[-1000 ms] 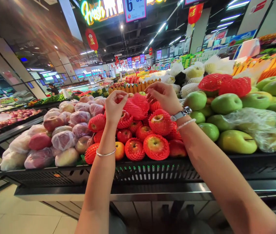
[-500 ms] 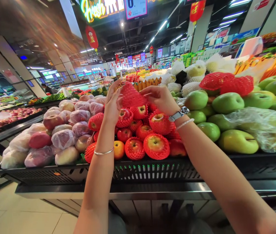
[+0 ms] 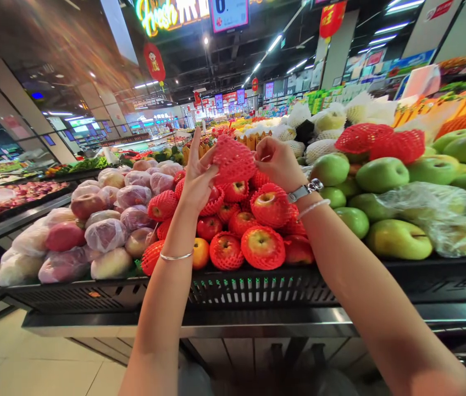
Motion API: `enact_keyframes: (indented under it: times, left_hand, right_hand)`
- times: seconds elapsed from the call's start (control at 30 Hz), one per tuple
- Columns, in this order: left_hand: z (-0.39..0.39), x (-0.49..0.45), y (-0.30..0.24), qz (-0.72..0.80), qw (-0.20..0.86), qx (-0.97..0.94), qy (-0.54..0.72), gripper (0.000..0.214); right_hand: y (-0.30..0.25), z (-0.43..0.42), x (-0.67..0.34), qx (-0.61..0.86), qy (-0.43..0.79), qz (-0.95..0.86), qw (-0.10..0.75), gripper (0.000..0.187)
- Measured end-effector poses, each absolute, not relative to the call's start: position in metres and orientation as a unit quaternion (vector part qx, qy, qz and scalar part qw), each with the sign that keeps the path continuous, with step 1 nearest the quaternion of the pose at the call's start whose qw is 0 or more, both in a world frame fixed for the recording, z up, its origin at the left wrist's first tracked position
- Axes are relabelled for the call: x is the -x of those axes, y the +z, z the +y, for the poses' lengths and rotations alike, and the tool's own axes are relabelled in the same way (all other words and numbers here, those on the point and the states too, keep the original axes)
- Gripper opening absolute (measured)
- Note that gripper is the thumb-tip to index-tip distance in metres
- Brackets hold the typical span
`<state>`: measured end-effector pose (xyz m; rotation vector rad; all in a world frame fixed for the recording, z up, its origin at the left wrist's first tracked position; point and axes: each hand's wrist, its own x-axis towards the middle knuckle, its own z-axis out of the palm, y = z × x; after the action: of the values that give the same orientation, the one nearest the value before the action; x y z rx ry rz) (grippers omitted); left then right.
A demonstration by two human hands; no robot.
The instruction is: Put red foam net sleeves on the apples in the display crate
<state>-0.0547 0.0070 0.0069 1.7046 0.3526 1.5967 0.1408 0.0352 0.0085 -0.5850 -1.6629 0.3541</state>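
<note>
Spanning opposing fingers point(image 3: 196, 147), red mesh sleeve point(image 3: 234, 160)

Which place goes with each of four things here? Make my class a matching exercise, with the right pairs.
Things
1. Red foam-net sleeve
2. Thin silver bangle
3. Grey-strapped wristwatch
4. Pinkish round fruits in translucent wrap

Places
A. Around the right arm
B. In the black slatted tray, picture's left
C. Between the left hand and right hand
D. Around the left arm

Pairs: 1-C, 2-D, 3-A, 4-B
</note>
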Motion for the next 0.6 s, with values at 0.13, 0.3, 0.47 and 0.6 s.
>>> enact_keyframes:
  times: [0.13, 0.3, 0.47, 0.6]
  left_hand:
    - [0.008, 0.057, 0.008, 0.135, 0.37, -0.679, 0.62, 0.086]
    - [0.007, 0.055, 0.006, 0.152, 0.378, -0.691, 0.597, 0.079]
    - [0.018, 0.051, 0.0, 0.158, 0.35, -0.653, 0.652, 0.061]
    - [0.017, 0.048, 0.002, 0.18, 0.356, -0.652, 0.645, 0.045]
  right_hand:
    - [0.013, 0.028, -0.142, 0.253, 0.151, -0.68, 0.672, 0.047]
    - [0.014, 0.029, -0.145, 0.19, 0.174, -0.656, 0.709, 0.032]
    - [0.012, 0.03, -0.145, 0.163, 0.195, -0.708, 0.659, 0.022]
    - [0.011, 0.028, -0.143, 0.191, 0.172, -0.743, 0.619, 0.042]
